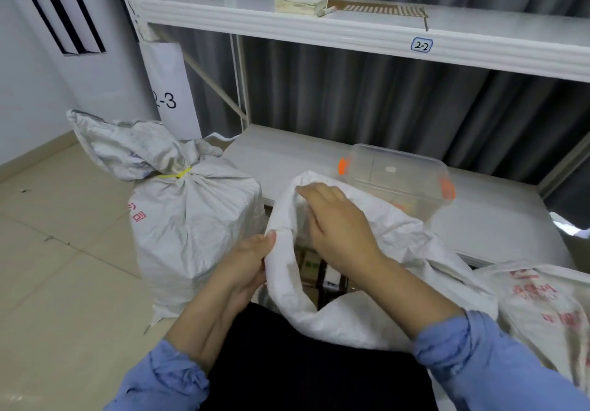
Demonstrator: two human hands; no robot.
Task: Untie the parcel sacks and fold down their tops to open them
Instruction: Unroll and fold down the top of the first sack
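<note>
An open white woven sack (399, 244) stands right in front of me, its mouth wide and its rim partly rolled. Boxes show inside it. My left hand (249, 263) grips the sack's near-left rim, thumb on top. My right hand (335, 222) reaches over the mouth and its fingers curl over the far rim. To the left stands a second white sack (194, 228), its neck tied with a yellow-green cable tie (174, 174). Part of a third sack (549, 311) with red print lies at the right edge.
A white metal rack stands behind the sacks; its low shelf (287, 161) carries a clear plastic box (399, 180) with orange clips. The upper shelf (351, 27) holds a bundle of paper and a cardboard strip. Beige floor tiles (64, 251) lie to the left.
</note>
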